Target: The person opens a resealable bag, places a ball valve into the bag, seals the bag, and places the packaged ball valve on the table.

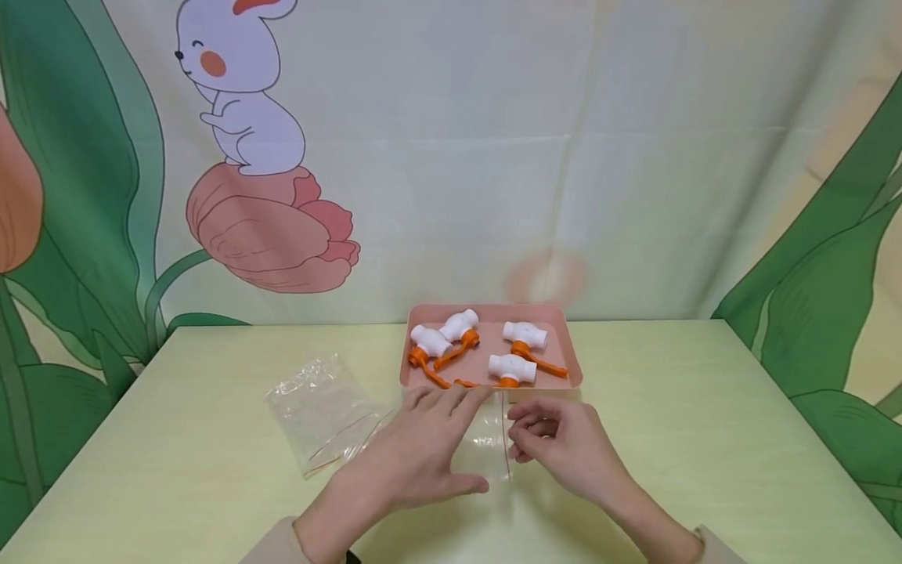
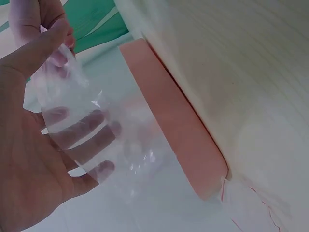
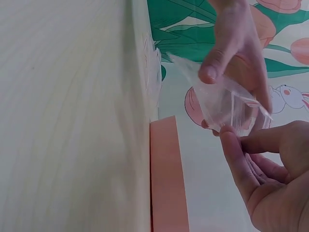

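Observation:
A clear zip bag (image 1: 486,450) with a red line along its mouth is held up above the table, in front of the tray. My right hand (image 1: 571,450) pinches the mouth edge between thumb and fingertips, seen closely in the right wrist view on the bag (image 3: 222,101). On the other side, my left hand (image 1: 412,454) has its fingers stretched out and spread, with the thumb apart. In the left wrist view those fingers show through the film of the bag (image 2: 128,145). Nothing is visible inside the bag.
A pink tray (image 1: 493,315) at the table's back edge holds several white pipe valves (image 1: 513,367) with orange handles. More clear zip bags (image 1: 320,407) lie on the table left of it. A printed curtain (image 1: 437,180) hangs behind the table.

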`<state>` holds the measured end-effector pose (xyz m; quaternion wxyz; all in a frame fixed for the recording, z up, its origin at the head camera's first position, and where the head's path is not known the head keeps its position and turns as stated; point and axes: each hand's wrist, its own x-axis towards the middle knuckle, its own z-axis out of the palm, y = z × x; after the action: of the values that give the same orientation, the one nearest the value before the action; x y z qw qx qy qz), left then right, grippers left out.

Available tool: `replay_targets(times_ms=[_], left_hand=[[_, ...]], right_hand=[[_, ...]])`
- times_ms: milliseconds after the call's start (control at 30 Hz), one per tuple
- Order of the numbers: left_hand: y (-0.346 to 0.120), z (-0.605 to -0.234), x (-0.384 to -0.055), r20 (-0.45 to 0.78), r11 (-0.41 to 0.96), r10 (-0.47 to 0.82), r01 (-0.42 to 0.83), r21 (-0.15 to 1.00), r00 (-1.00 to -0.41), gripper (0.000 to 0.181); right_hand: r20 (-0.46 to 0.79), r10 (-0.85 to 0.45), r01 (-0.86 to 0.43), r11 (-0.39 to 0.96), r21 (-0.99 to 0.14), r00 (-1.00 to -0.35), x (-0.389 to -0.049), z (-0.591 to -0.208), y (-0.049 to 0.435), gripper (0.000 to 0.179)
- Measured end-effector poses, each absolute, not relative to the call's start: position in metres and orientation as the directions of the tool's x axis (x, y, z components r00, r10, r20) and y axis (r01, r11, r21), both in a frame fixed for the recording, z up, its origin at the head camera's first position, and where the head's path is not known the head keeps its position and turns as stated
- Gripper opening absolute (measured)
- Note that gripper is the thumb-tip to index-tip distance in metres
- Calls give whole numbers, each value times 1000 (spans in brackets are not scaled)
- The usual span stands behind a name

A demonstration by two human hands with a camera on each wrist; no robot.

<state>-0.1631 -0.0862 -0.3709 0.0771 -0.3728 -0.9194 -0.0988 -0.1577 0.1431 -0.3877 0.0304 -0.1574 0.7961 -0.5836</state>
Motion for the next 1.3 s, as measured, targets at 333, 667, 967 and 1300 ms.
replay_targets(times_ms=[333, 667, 967, 1300], left_hand=[[-92, -375, -166, 181, 715, 672, 692, 94, -719, 98], [-93, -376, -165, 218, 702, 684, 709, 61, -696, 94], [-91, -375, -164, 194, 716, 675, 696, 61, -711, 95], [-92, -374, -165, 191, 725, 663, 684, 78, -724, 93]], right_hand=[[128, -277, -194, 226, -955, -952, -159, -387, 149, 15], [295, -203, -356, 459, -814, -934, -158, -390, 149, 23], [317, -238, -391, 414, -822, -918, -157, -387, 147, 17], [255, -320, -334, 224, -915, -912, -158, -385, 146, 21]])
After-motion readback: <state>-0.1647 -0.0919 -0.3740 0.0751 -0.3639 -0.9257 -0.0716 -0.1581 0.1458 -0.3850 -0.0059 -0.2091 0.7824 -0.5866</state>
